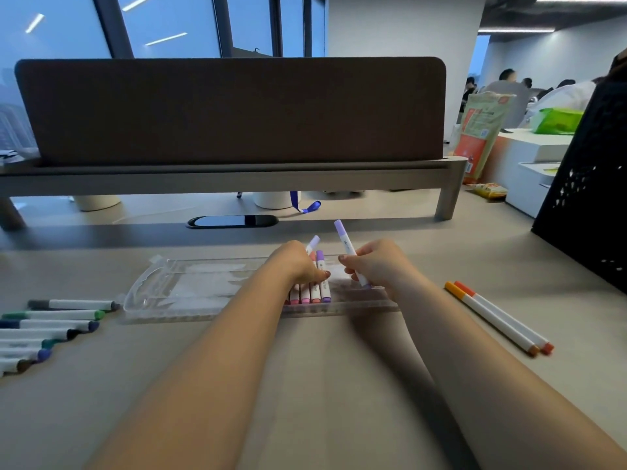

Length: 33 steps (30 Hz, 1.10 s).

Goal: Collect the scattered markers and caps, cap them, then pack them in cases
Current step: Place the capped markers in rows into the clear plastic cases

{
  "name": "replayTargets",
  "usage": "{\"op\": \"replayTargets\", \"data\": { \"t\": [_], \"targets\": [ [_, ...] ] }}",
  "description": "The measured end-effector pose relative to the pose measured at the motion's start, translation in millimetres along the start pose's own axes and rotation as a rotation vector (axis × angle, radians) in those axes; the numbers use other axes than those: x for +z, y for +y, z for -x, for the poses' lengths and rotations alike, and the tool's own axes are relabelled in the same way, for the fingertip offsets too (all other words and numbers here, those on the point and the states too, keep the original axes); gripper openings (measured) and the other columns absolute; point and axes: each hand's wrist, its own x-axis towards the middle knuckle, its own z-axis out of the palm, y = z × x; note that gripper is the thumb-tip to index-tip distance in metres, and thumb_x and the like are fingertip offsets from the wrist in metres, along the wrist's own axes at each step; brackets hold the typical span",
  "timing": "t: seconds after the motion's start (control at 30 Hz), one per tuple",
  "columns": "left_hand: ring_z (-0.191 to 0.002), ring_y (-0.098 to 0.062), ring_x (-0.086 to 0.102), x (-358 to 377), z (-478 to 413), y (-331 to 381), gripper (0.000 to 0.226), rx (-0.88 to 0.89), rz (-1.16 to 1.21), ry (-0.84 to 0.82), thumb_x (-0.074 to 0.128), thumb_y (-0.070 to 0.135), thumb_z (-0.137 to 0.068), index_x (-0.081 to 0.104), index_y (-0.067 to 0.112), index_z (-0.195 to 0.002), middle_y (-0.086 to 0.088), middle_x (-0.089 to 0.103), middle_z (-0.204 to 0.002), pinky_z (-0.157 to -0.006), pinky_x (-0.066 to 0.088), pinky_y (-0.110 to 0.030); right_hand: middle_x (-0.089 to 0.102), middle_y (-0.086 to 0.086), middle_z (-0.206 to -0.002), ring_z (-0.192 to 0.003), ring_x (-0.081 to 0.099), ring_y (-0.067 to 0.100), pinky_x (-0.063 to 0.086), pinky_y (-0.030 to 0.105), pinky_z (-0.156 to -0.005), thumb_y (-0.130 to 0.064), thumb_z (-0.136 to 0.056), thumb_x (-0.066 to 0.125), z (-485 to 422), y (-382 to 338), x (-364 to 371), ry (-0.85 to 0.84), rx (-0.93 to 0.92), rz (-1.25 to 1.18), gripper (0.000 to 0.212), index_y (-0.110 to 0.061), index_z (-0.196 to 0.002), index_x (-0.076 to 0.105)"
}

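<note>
Green, blue and grey capped markers [61, 325] lie in a loose stack at your far left, waiting on the table [424, 239]. The clear case [190, 286] sits open just beside them, and most of its left portion holds nothing.

You are at the packing step. A packed row [314, 293] of pink and purple markers already lies side by side towards the case's right end. Your left hand [298, 262] is over that row with the fingers curled and the thumb pressed to the barrels. It appears to pinch a pale-capped marker [313, 241] whose far end pokes out beyond the knuckles.

Your right hand [376, 264] is near it. Thumb and fingers pinch a lilac marker [344, 239] at mid-barrel, tilted, with its capped end raised away from you and its near end low at the case. Both forearms reach straight out, wrists close together.

I judge the next move is to lay that lilac marker flat against the purple one at the row's right edge, parallel, while your left hand steadies the row. Two orange markers [498, 317] lie well apart at your right.
</note>
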Motion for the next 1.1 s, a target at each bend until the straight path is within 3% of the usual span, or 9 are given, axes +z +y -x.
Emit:
{"op": "replayTargets", "data": {
  "t": [0.13, 0.2, 0.3, 0.4, 0.47, 0.63, 0.73, 0.87, 1.1],
  "targets": [
    [-0.085, -0.022, 0.056, 2.0, 0.0, 1.1, 0.075, 0.023, -0.012, -0.001, 0.057, 0.031, -0.092, 0.011, 0.029, -0.151, -0.015, 0.055, -0.126, -0.081, 0.05, -0.032, 0.064, 0.003, -0.072, -0.06, 0.055, 0.016, 0.053, 0.029, -0.067, -0.035, -0.088, 0.067, 4.0, 0.0, -2.1, -0.003, 0.01, -0.016, 0.028, -0.011, -0.073, 0.064],
    [-0.073, -0.019, 0.053, 7.4, -1.6, -1.4, 0.074, 0.024, 0.08, 0.035, 0.055, 0.03, -0.092, 0.009, 0.034, -0.151, -0.012, 0.061, -0.106, -0.071, 0.049, -0.031, 0.064, 0.004, -0.073, -0.06, 0.055, 0.015, 0.051, 0.026, -0.063, -0.036, -0.088, 0.065, 6.2, 1.3, -3.3, -0.002, 0.013, -0.036, 0.029, -0.011, -0.074, 0.065],
    [-0.057, -0.014, 0.044, 8.9, -1.8, -3.4, 0.054, -0.074, 0.365, 0.114, 0.041, 0.038, -0.096, 0.028, 0.025, -0.147, -0.005, 0.05, -0.072, -0.053, 0.039, -0.027, 0.066, 0.006, -0.074, -0.061, 0.056, 0.017, 0.053, 0.03, -0.07, -0.035, -0.091, 0.061, 7.8, 1.3, -4.5, 0.0, 0.014, -0.075, 0.031, -0.009, -0.077, 0.067],
    [-0.062, -0.013, 0.045, 7.1, -1.7, -3.7, 0.044, -0.113, 0.565, 0.169, 0.028, 0.033, -0.101, 0.042, 0.009, -0.135, -0.007, 0.047, -0.074, -0.054, 0.038, -0.026, 0.068, 0.006, -0.071, -0.064, 0.06, 0.019, 0.055, 0.038, -0.087, -0.033, -0.094, 0.056, 7.6, -0.8, -1.7, -0.019, 0.033, -0.071, 0.032, -0.009, -0.077, 0.068],
    [-0.059, -0.013, 0.043, 6.1, -0.5, -2.1, 0.038, -0.086, 0.683, 0.213, 0.03, 0.025, -0.102, 0.051, 0.004, -0.125, -0.005, 0.047, -0.073, -0.054, 0.037, -0.025, 0.071, 0.005, -0.067, -0.063, 0.064, 0.019, 0.055, 0.043, -0.089, -0.034, -0.093, 0.056, 6.3, -1.6, 2.4, -0.029, 0.037, -0.03, 0.031, -0.011, -0.076, 0.069],
    [-0.07, -0.019, 0.059, 9.9, 4.0, -8.6, 0.029, -0.049, 0.859, 0.233, 0.04, 0.032, -0.1, 0.062, 0.014, -0.106, -0.007, 0.063, -0.083, -0.06, 0.048, -0.028, 0.072, 0.005, -0.074, -0.061, 0.066, 0.017, 0.058, 0.035, -0.07, -0.034, -0.089, 0.065, 5.5, -1.4, 11.9, 0.021, -0.002, 0.013, 0.022, -0.014, -0.081, 0.071],
    [-0.07, -0.017, 0.062, 12.9, 3.0, -12.1, 0.026, -0.058, 0.915, 0.26, 0.045, 0.034, -0.099, 0.063, 0.016, -0.105, -0.007, 0.065, -0.085, -0.059, 0.051, -0.027, 0.069, 0.001, -0.074, -0.056, 0.058, 0.011, 0.038, 0.021, -0.05, -0.038, -0.089, 0.063, 8.2, -0.9, 14.8, 0.045, -0.009, 0.117, 0.022, -0.017, -0.089, 0.068],
    [-0.074, -0.017, 0.066, 12.6, -2.7, -16.6, 0.028, -0.083, 0.944, 0.26, 0.05, 0.034, -0.096, 0.065, 0.014, -0.108, -0.008, 0.069, -0.092, -0.068, 0.055, -0.031, 0.068, 0.0, -0.082, -0.071, 0.059, 0.013, 0.041, 0.024, -0.056, -0.04, -0.089, 0.061, 4.1, -0.4, 26.8, 0.094, -0.024, 0.235, 0.021, -0.02, -0.095, 0.065],
    [-0.075, -0.017, 0.068, 12.6, -5.7, -18.5, 0.028, -0.09, 0.943, 0.26, 0.05, 0.035, -0.096, 0.065, 0.014, -0.108, -0.008, 0.07, -0.092, -0.064, 0.053, -0.027, 0.066, 0.004, -0.097, -0.087, 0.058, 0.02, 0.039, 0.027, -0.063, -0.029, -0.091, 0.059, 5.0, -2.0, 30.8, 0.124, -0.029, 0.42, 0.017, -0.02, -0.105, 0.064]
  ]
}}
